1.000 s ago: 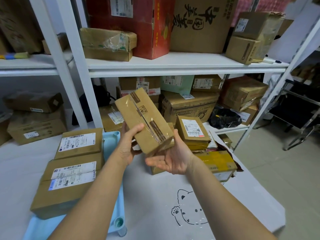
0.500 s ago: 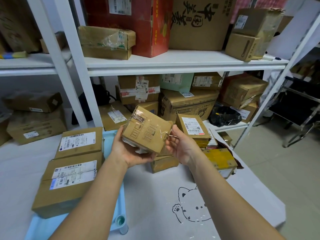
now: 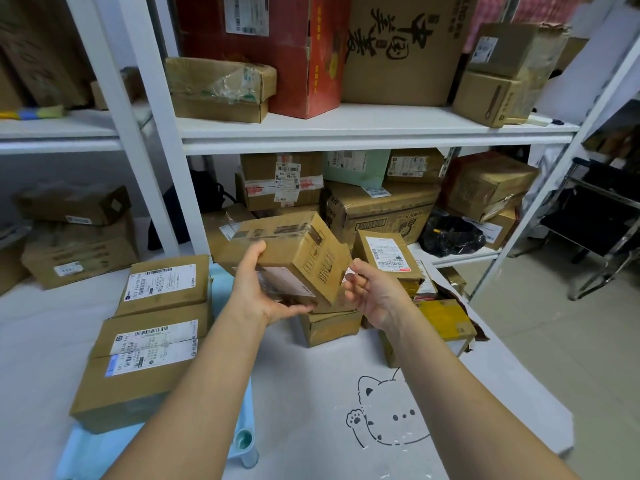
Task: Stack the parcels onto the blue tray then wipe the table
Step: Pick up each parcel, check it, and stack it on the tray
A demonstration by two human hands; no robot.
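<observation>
Mid-stacking: left hand (image 3: 258, 292) grips a tilted parcel (image 3: 294, 254) at frame centre, right hand (image 3: 375, 296) open beside it; next, lower it onto the blue tray (image 3: 221, 289) at left.

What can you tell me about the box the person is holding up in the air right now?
The held parcel is a small brown cardboard box, wrapped in glossy clear tape, with dark printed marks on its sides and a pale label on its underside. It is tilted, one corner pointing down, above the table's white cloth. The left hand cradles it from below, thumb on its near face. The right hand is open beside its right edge, perhaps just touching.
</observation>
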